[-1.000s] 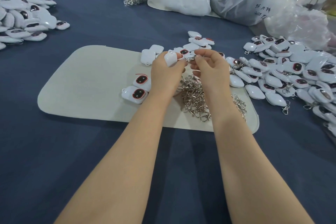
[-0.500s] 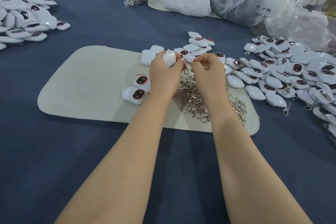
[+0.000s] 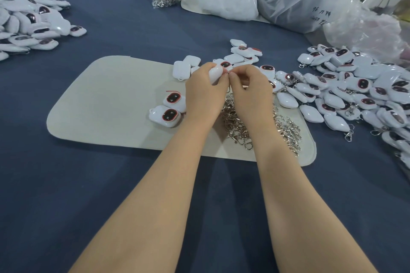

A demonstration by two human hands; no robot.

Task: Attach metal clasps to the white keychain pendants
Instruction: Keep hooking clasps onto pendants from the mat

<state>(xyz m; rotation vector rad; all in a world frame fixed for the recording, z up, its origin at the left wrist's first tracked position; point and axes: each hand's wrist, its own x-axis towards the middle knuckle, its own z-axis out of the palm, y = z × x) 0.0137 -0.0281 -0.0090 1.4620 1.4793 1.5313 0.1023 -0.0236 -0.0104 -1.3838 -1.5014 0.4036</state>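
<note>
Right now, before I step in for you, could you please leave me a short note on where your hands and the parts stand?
The left hand grips one white pendant. The right hand pinches a clasp against its end, mostly hidden by fingertips, so I cannot tell whether it is hooked on.
The loose clasps lie heaped on the beige mat beneath the hands. The bare pendants lie at its far edge and left of the hands.
Done: the right pile, where clasps show on several pendants.
Left: finish this one, then the bare ones.
</note>
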